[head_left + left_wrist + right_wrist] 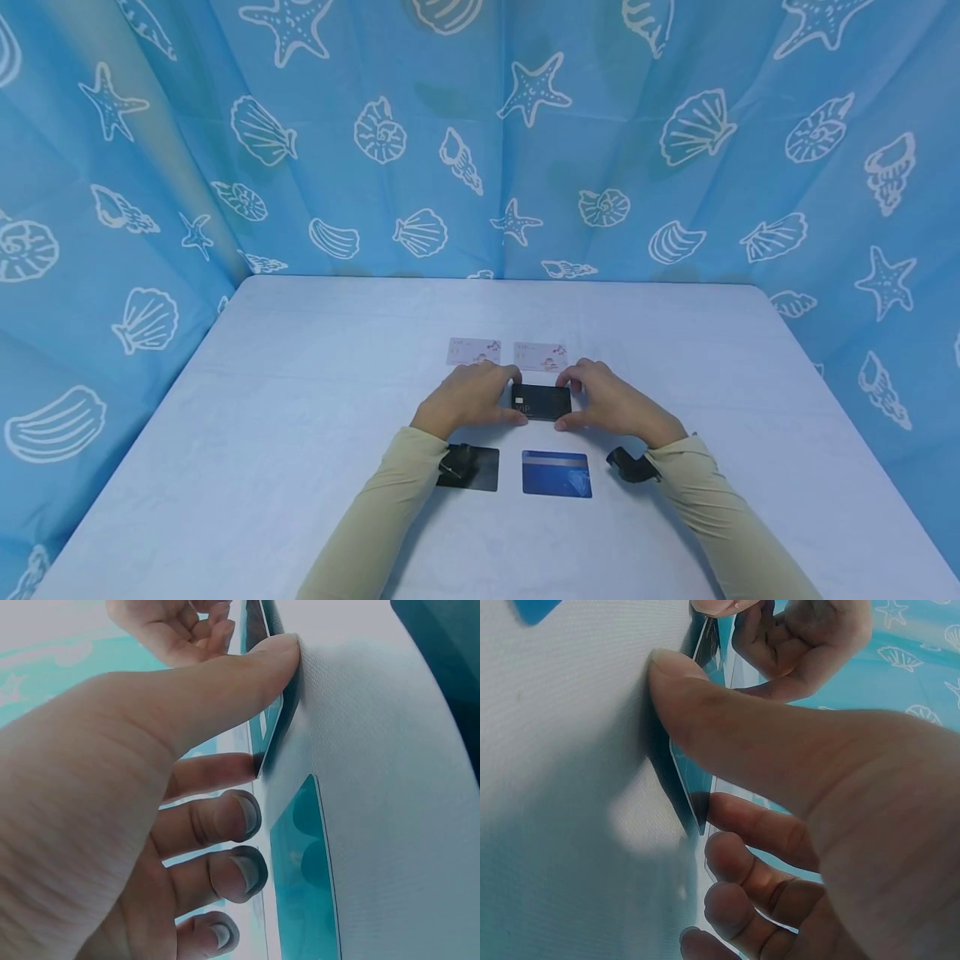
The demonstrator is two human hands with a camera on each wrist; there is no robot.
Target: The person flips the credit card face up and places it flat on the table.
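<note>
A black card [542,402] marked VIP, with a small chip, lies between my two hands. My left hand [468,396] pinches its left end, thumb at the near corner and index finger at the far one. On the right end my right hand [606,398] does the same with thumb and index finger. In the left wrist view the card [271,724] shows nearly edge-on, close over the white cloth. The right wrist view has its edge [695,780] between thumb and index finger, the other fingers loosely bent beside it.
Two pale VIP cards, a left one [473,351] and a right one [540,357], lie just beyond the hands. Nearer lie a dark card [483,471], partly covered by the left wrist camera, and a blue card [557,475]. A shell-patterned curtain [487,167] hangs behind the white table [337,333].
</note>
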